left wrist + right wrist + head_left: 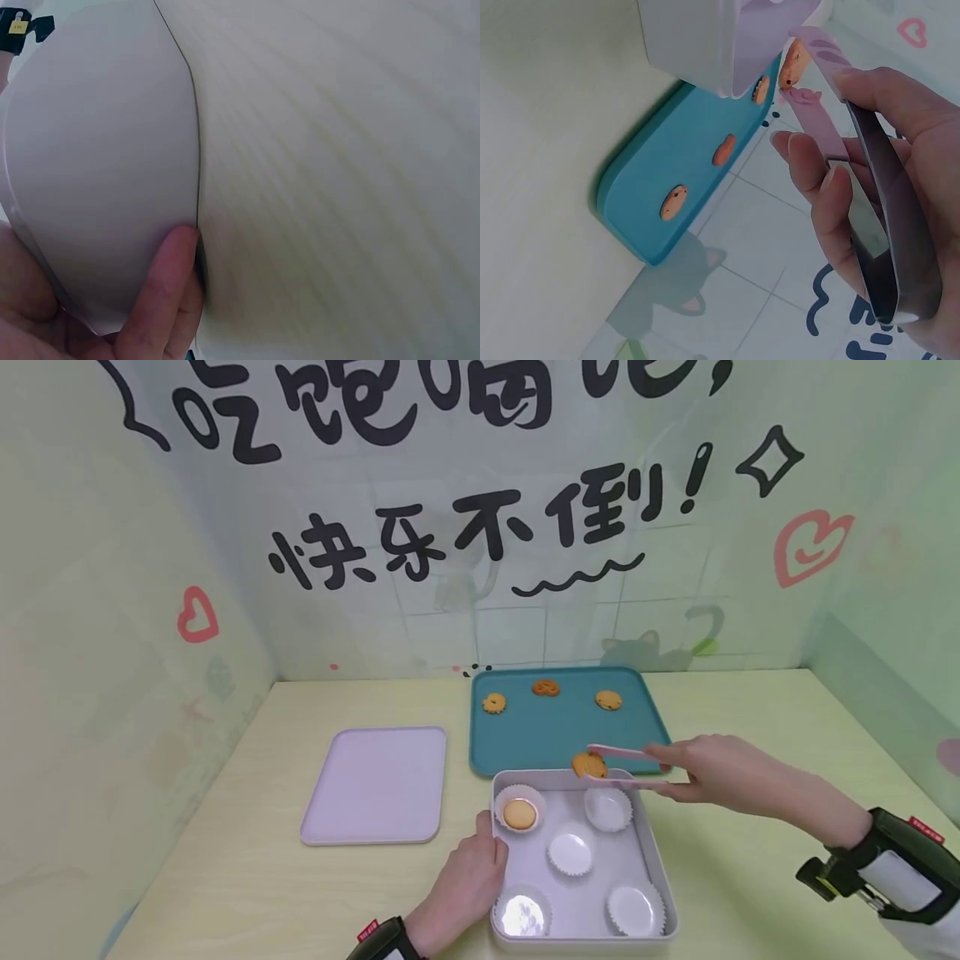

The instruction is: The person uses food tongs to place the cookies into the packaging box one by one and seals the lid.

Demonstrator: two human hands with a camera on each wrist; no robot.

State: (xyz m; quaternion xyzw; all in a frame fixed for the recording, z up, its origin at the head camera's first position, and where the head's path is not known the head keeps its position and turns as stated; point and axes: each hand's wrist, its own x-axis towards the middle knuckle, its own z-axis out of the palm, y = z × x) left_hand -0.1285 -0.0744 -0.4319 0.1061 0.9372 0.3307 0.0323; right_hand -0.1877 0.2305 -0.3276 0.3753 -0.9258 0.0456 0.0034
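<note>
My right hand [720, 772] holds metal tongs [900, 240] with pink tips, thumb on one arm and fingers on the other. Between the tips is a golden cookie [589, 766], over the far rim of a pale lilac box [660, 868]. Fingers of my left hand [468, 864] lie along the box's left outer wall, with the thumb over the rim. Inside, a round cookie [519, 814] sits in the far-left paper cup [534, 795]. The other cups, including the far-right cup [609, 810] and middle cup [570, 855], hold nothing.
Behind the box lies a teal tray [525, 743] bearing a flower-shaped cookie [494, 703], a pretzel-shaped cookie [546, 687] and a round dotted cookie [608, 700]. A flat lilac tray [375, 785] lies to the left. Printed walls enclose the table's back and sides.
</note>
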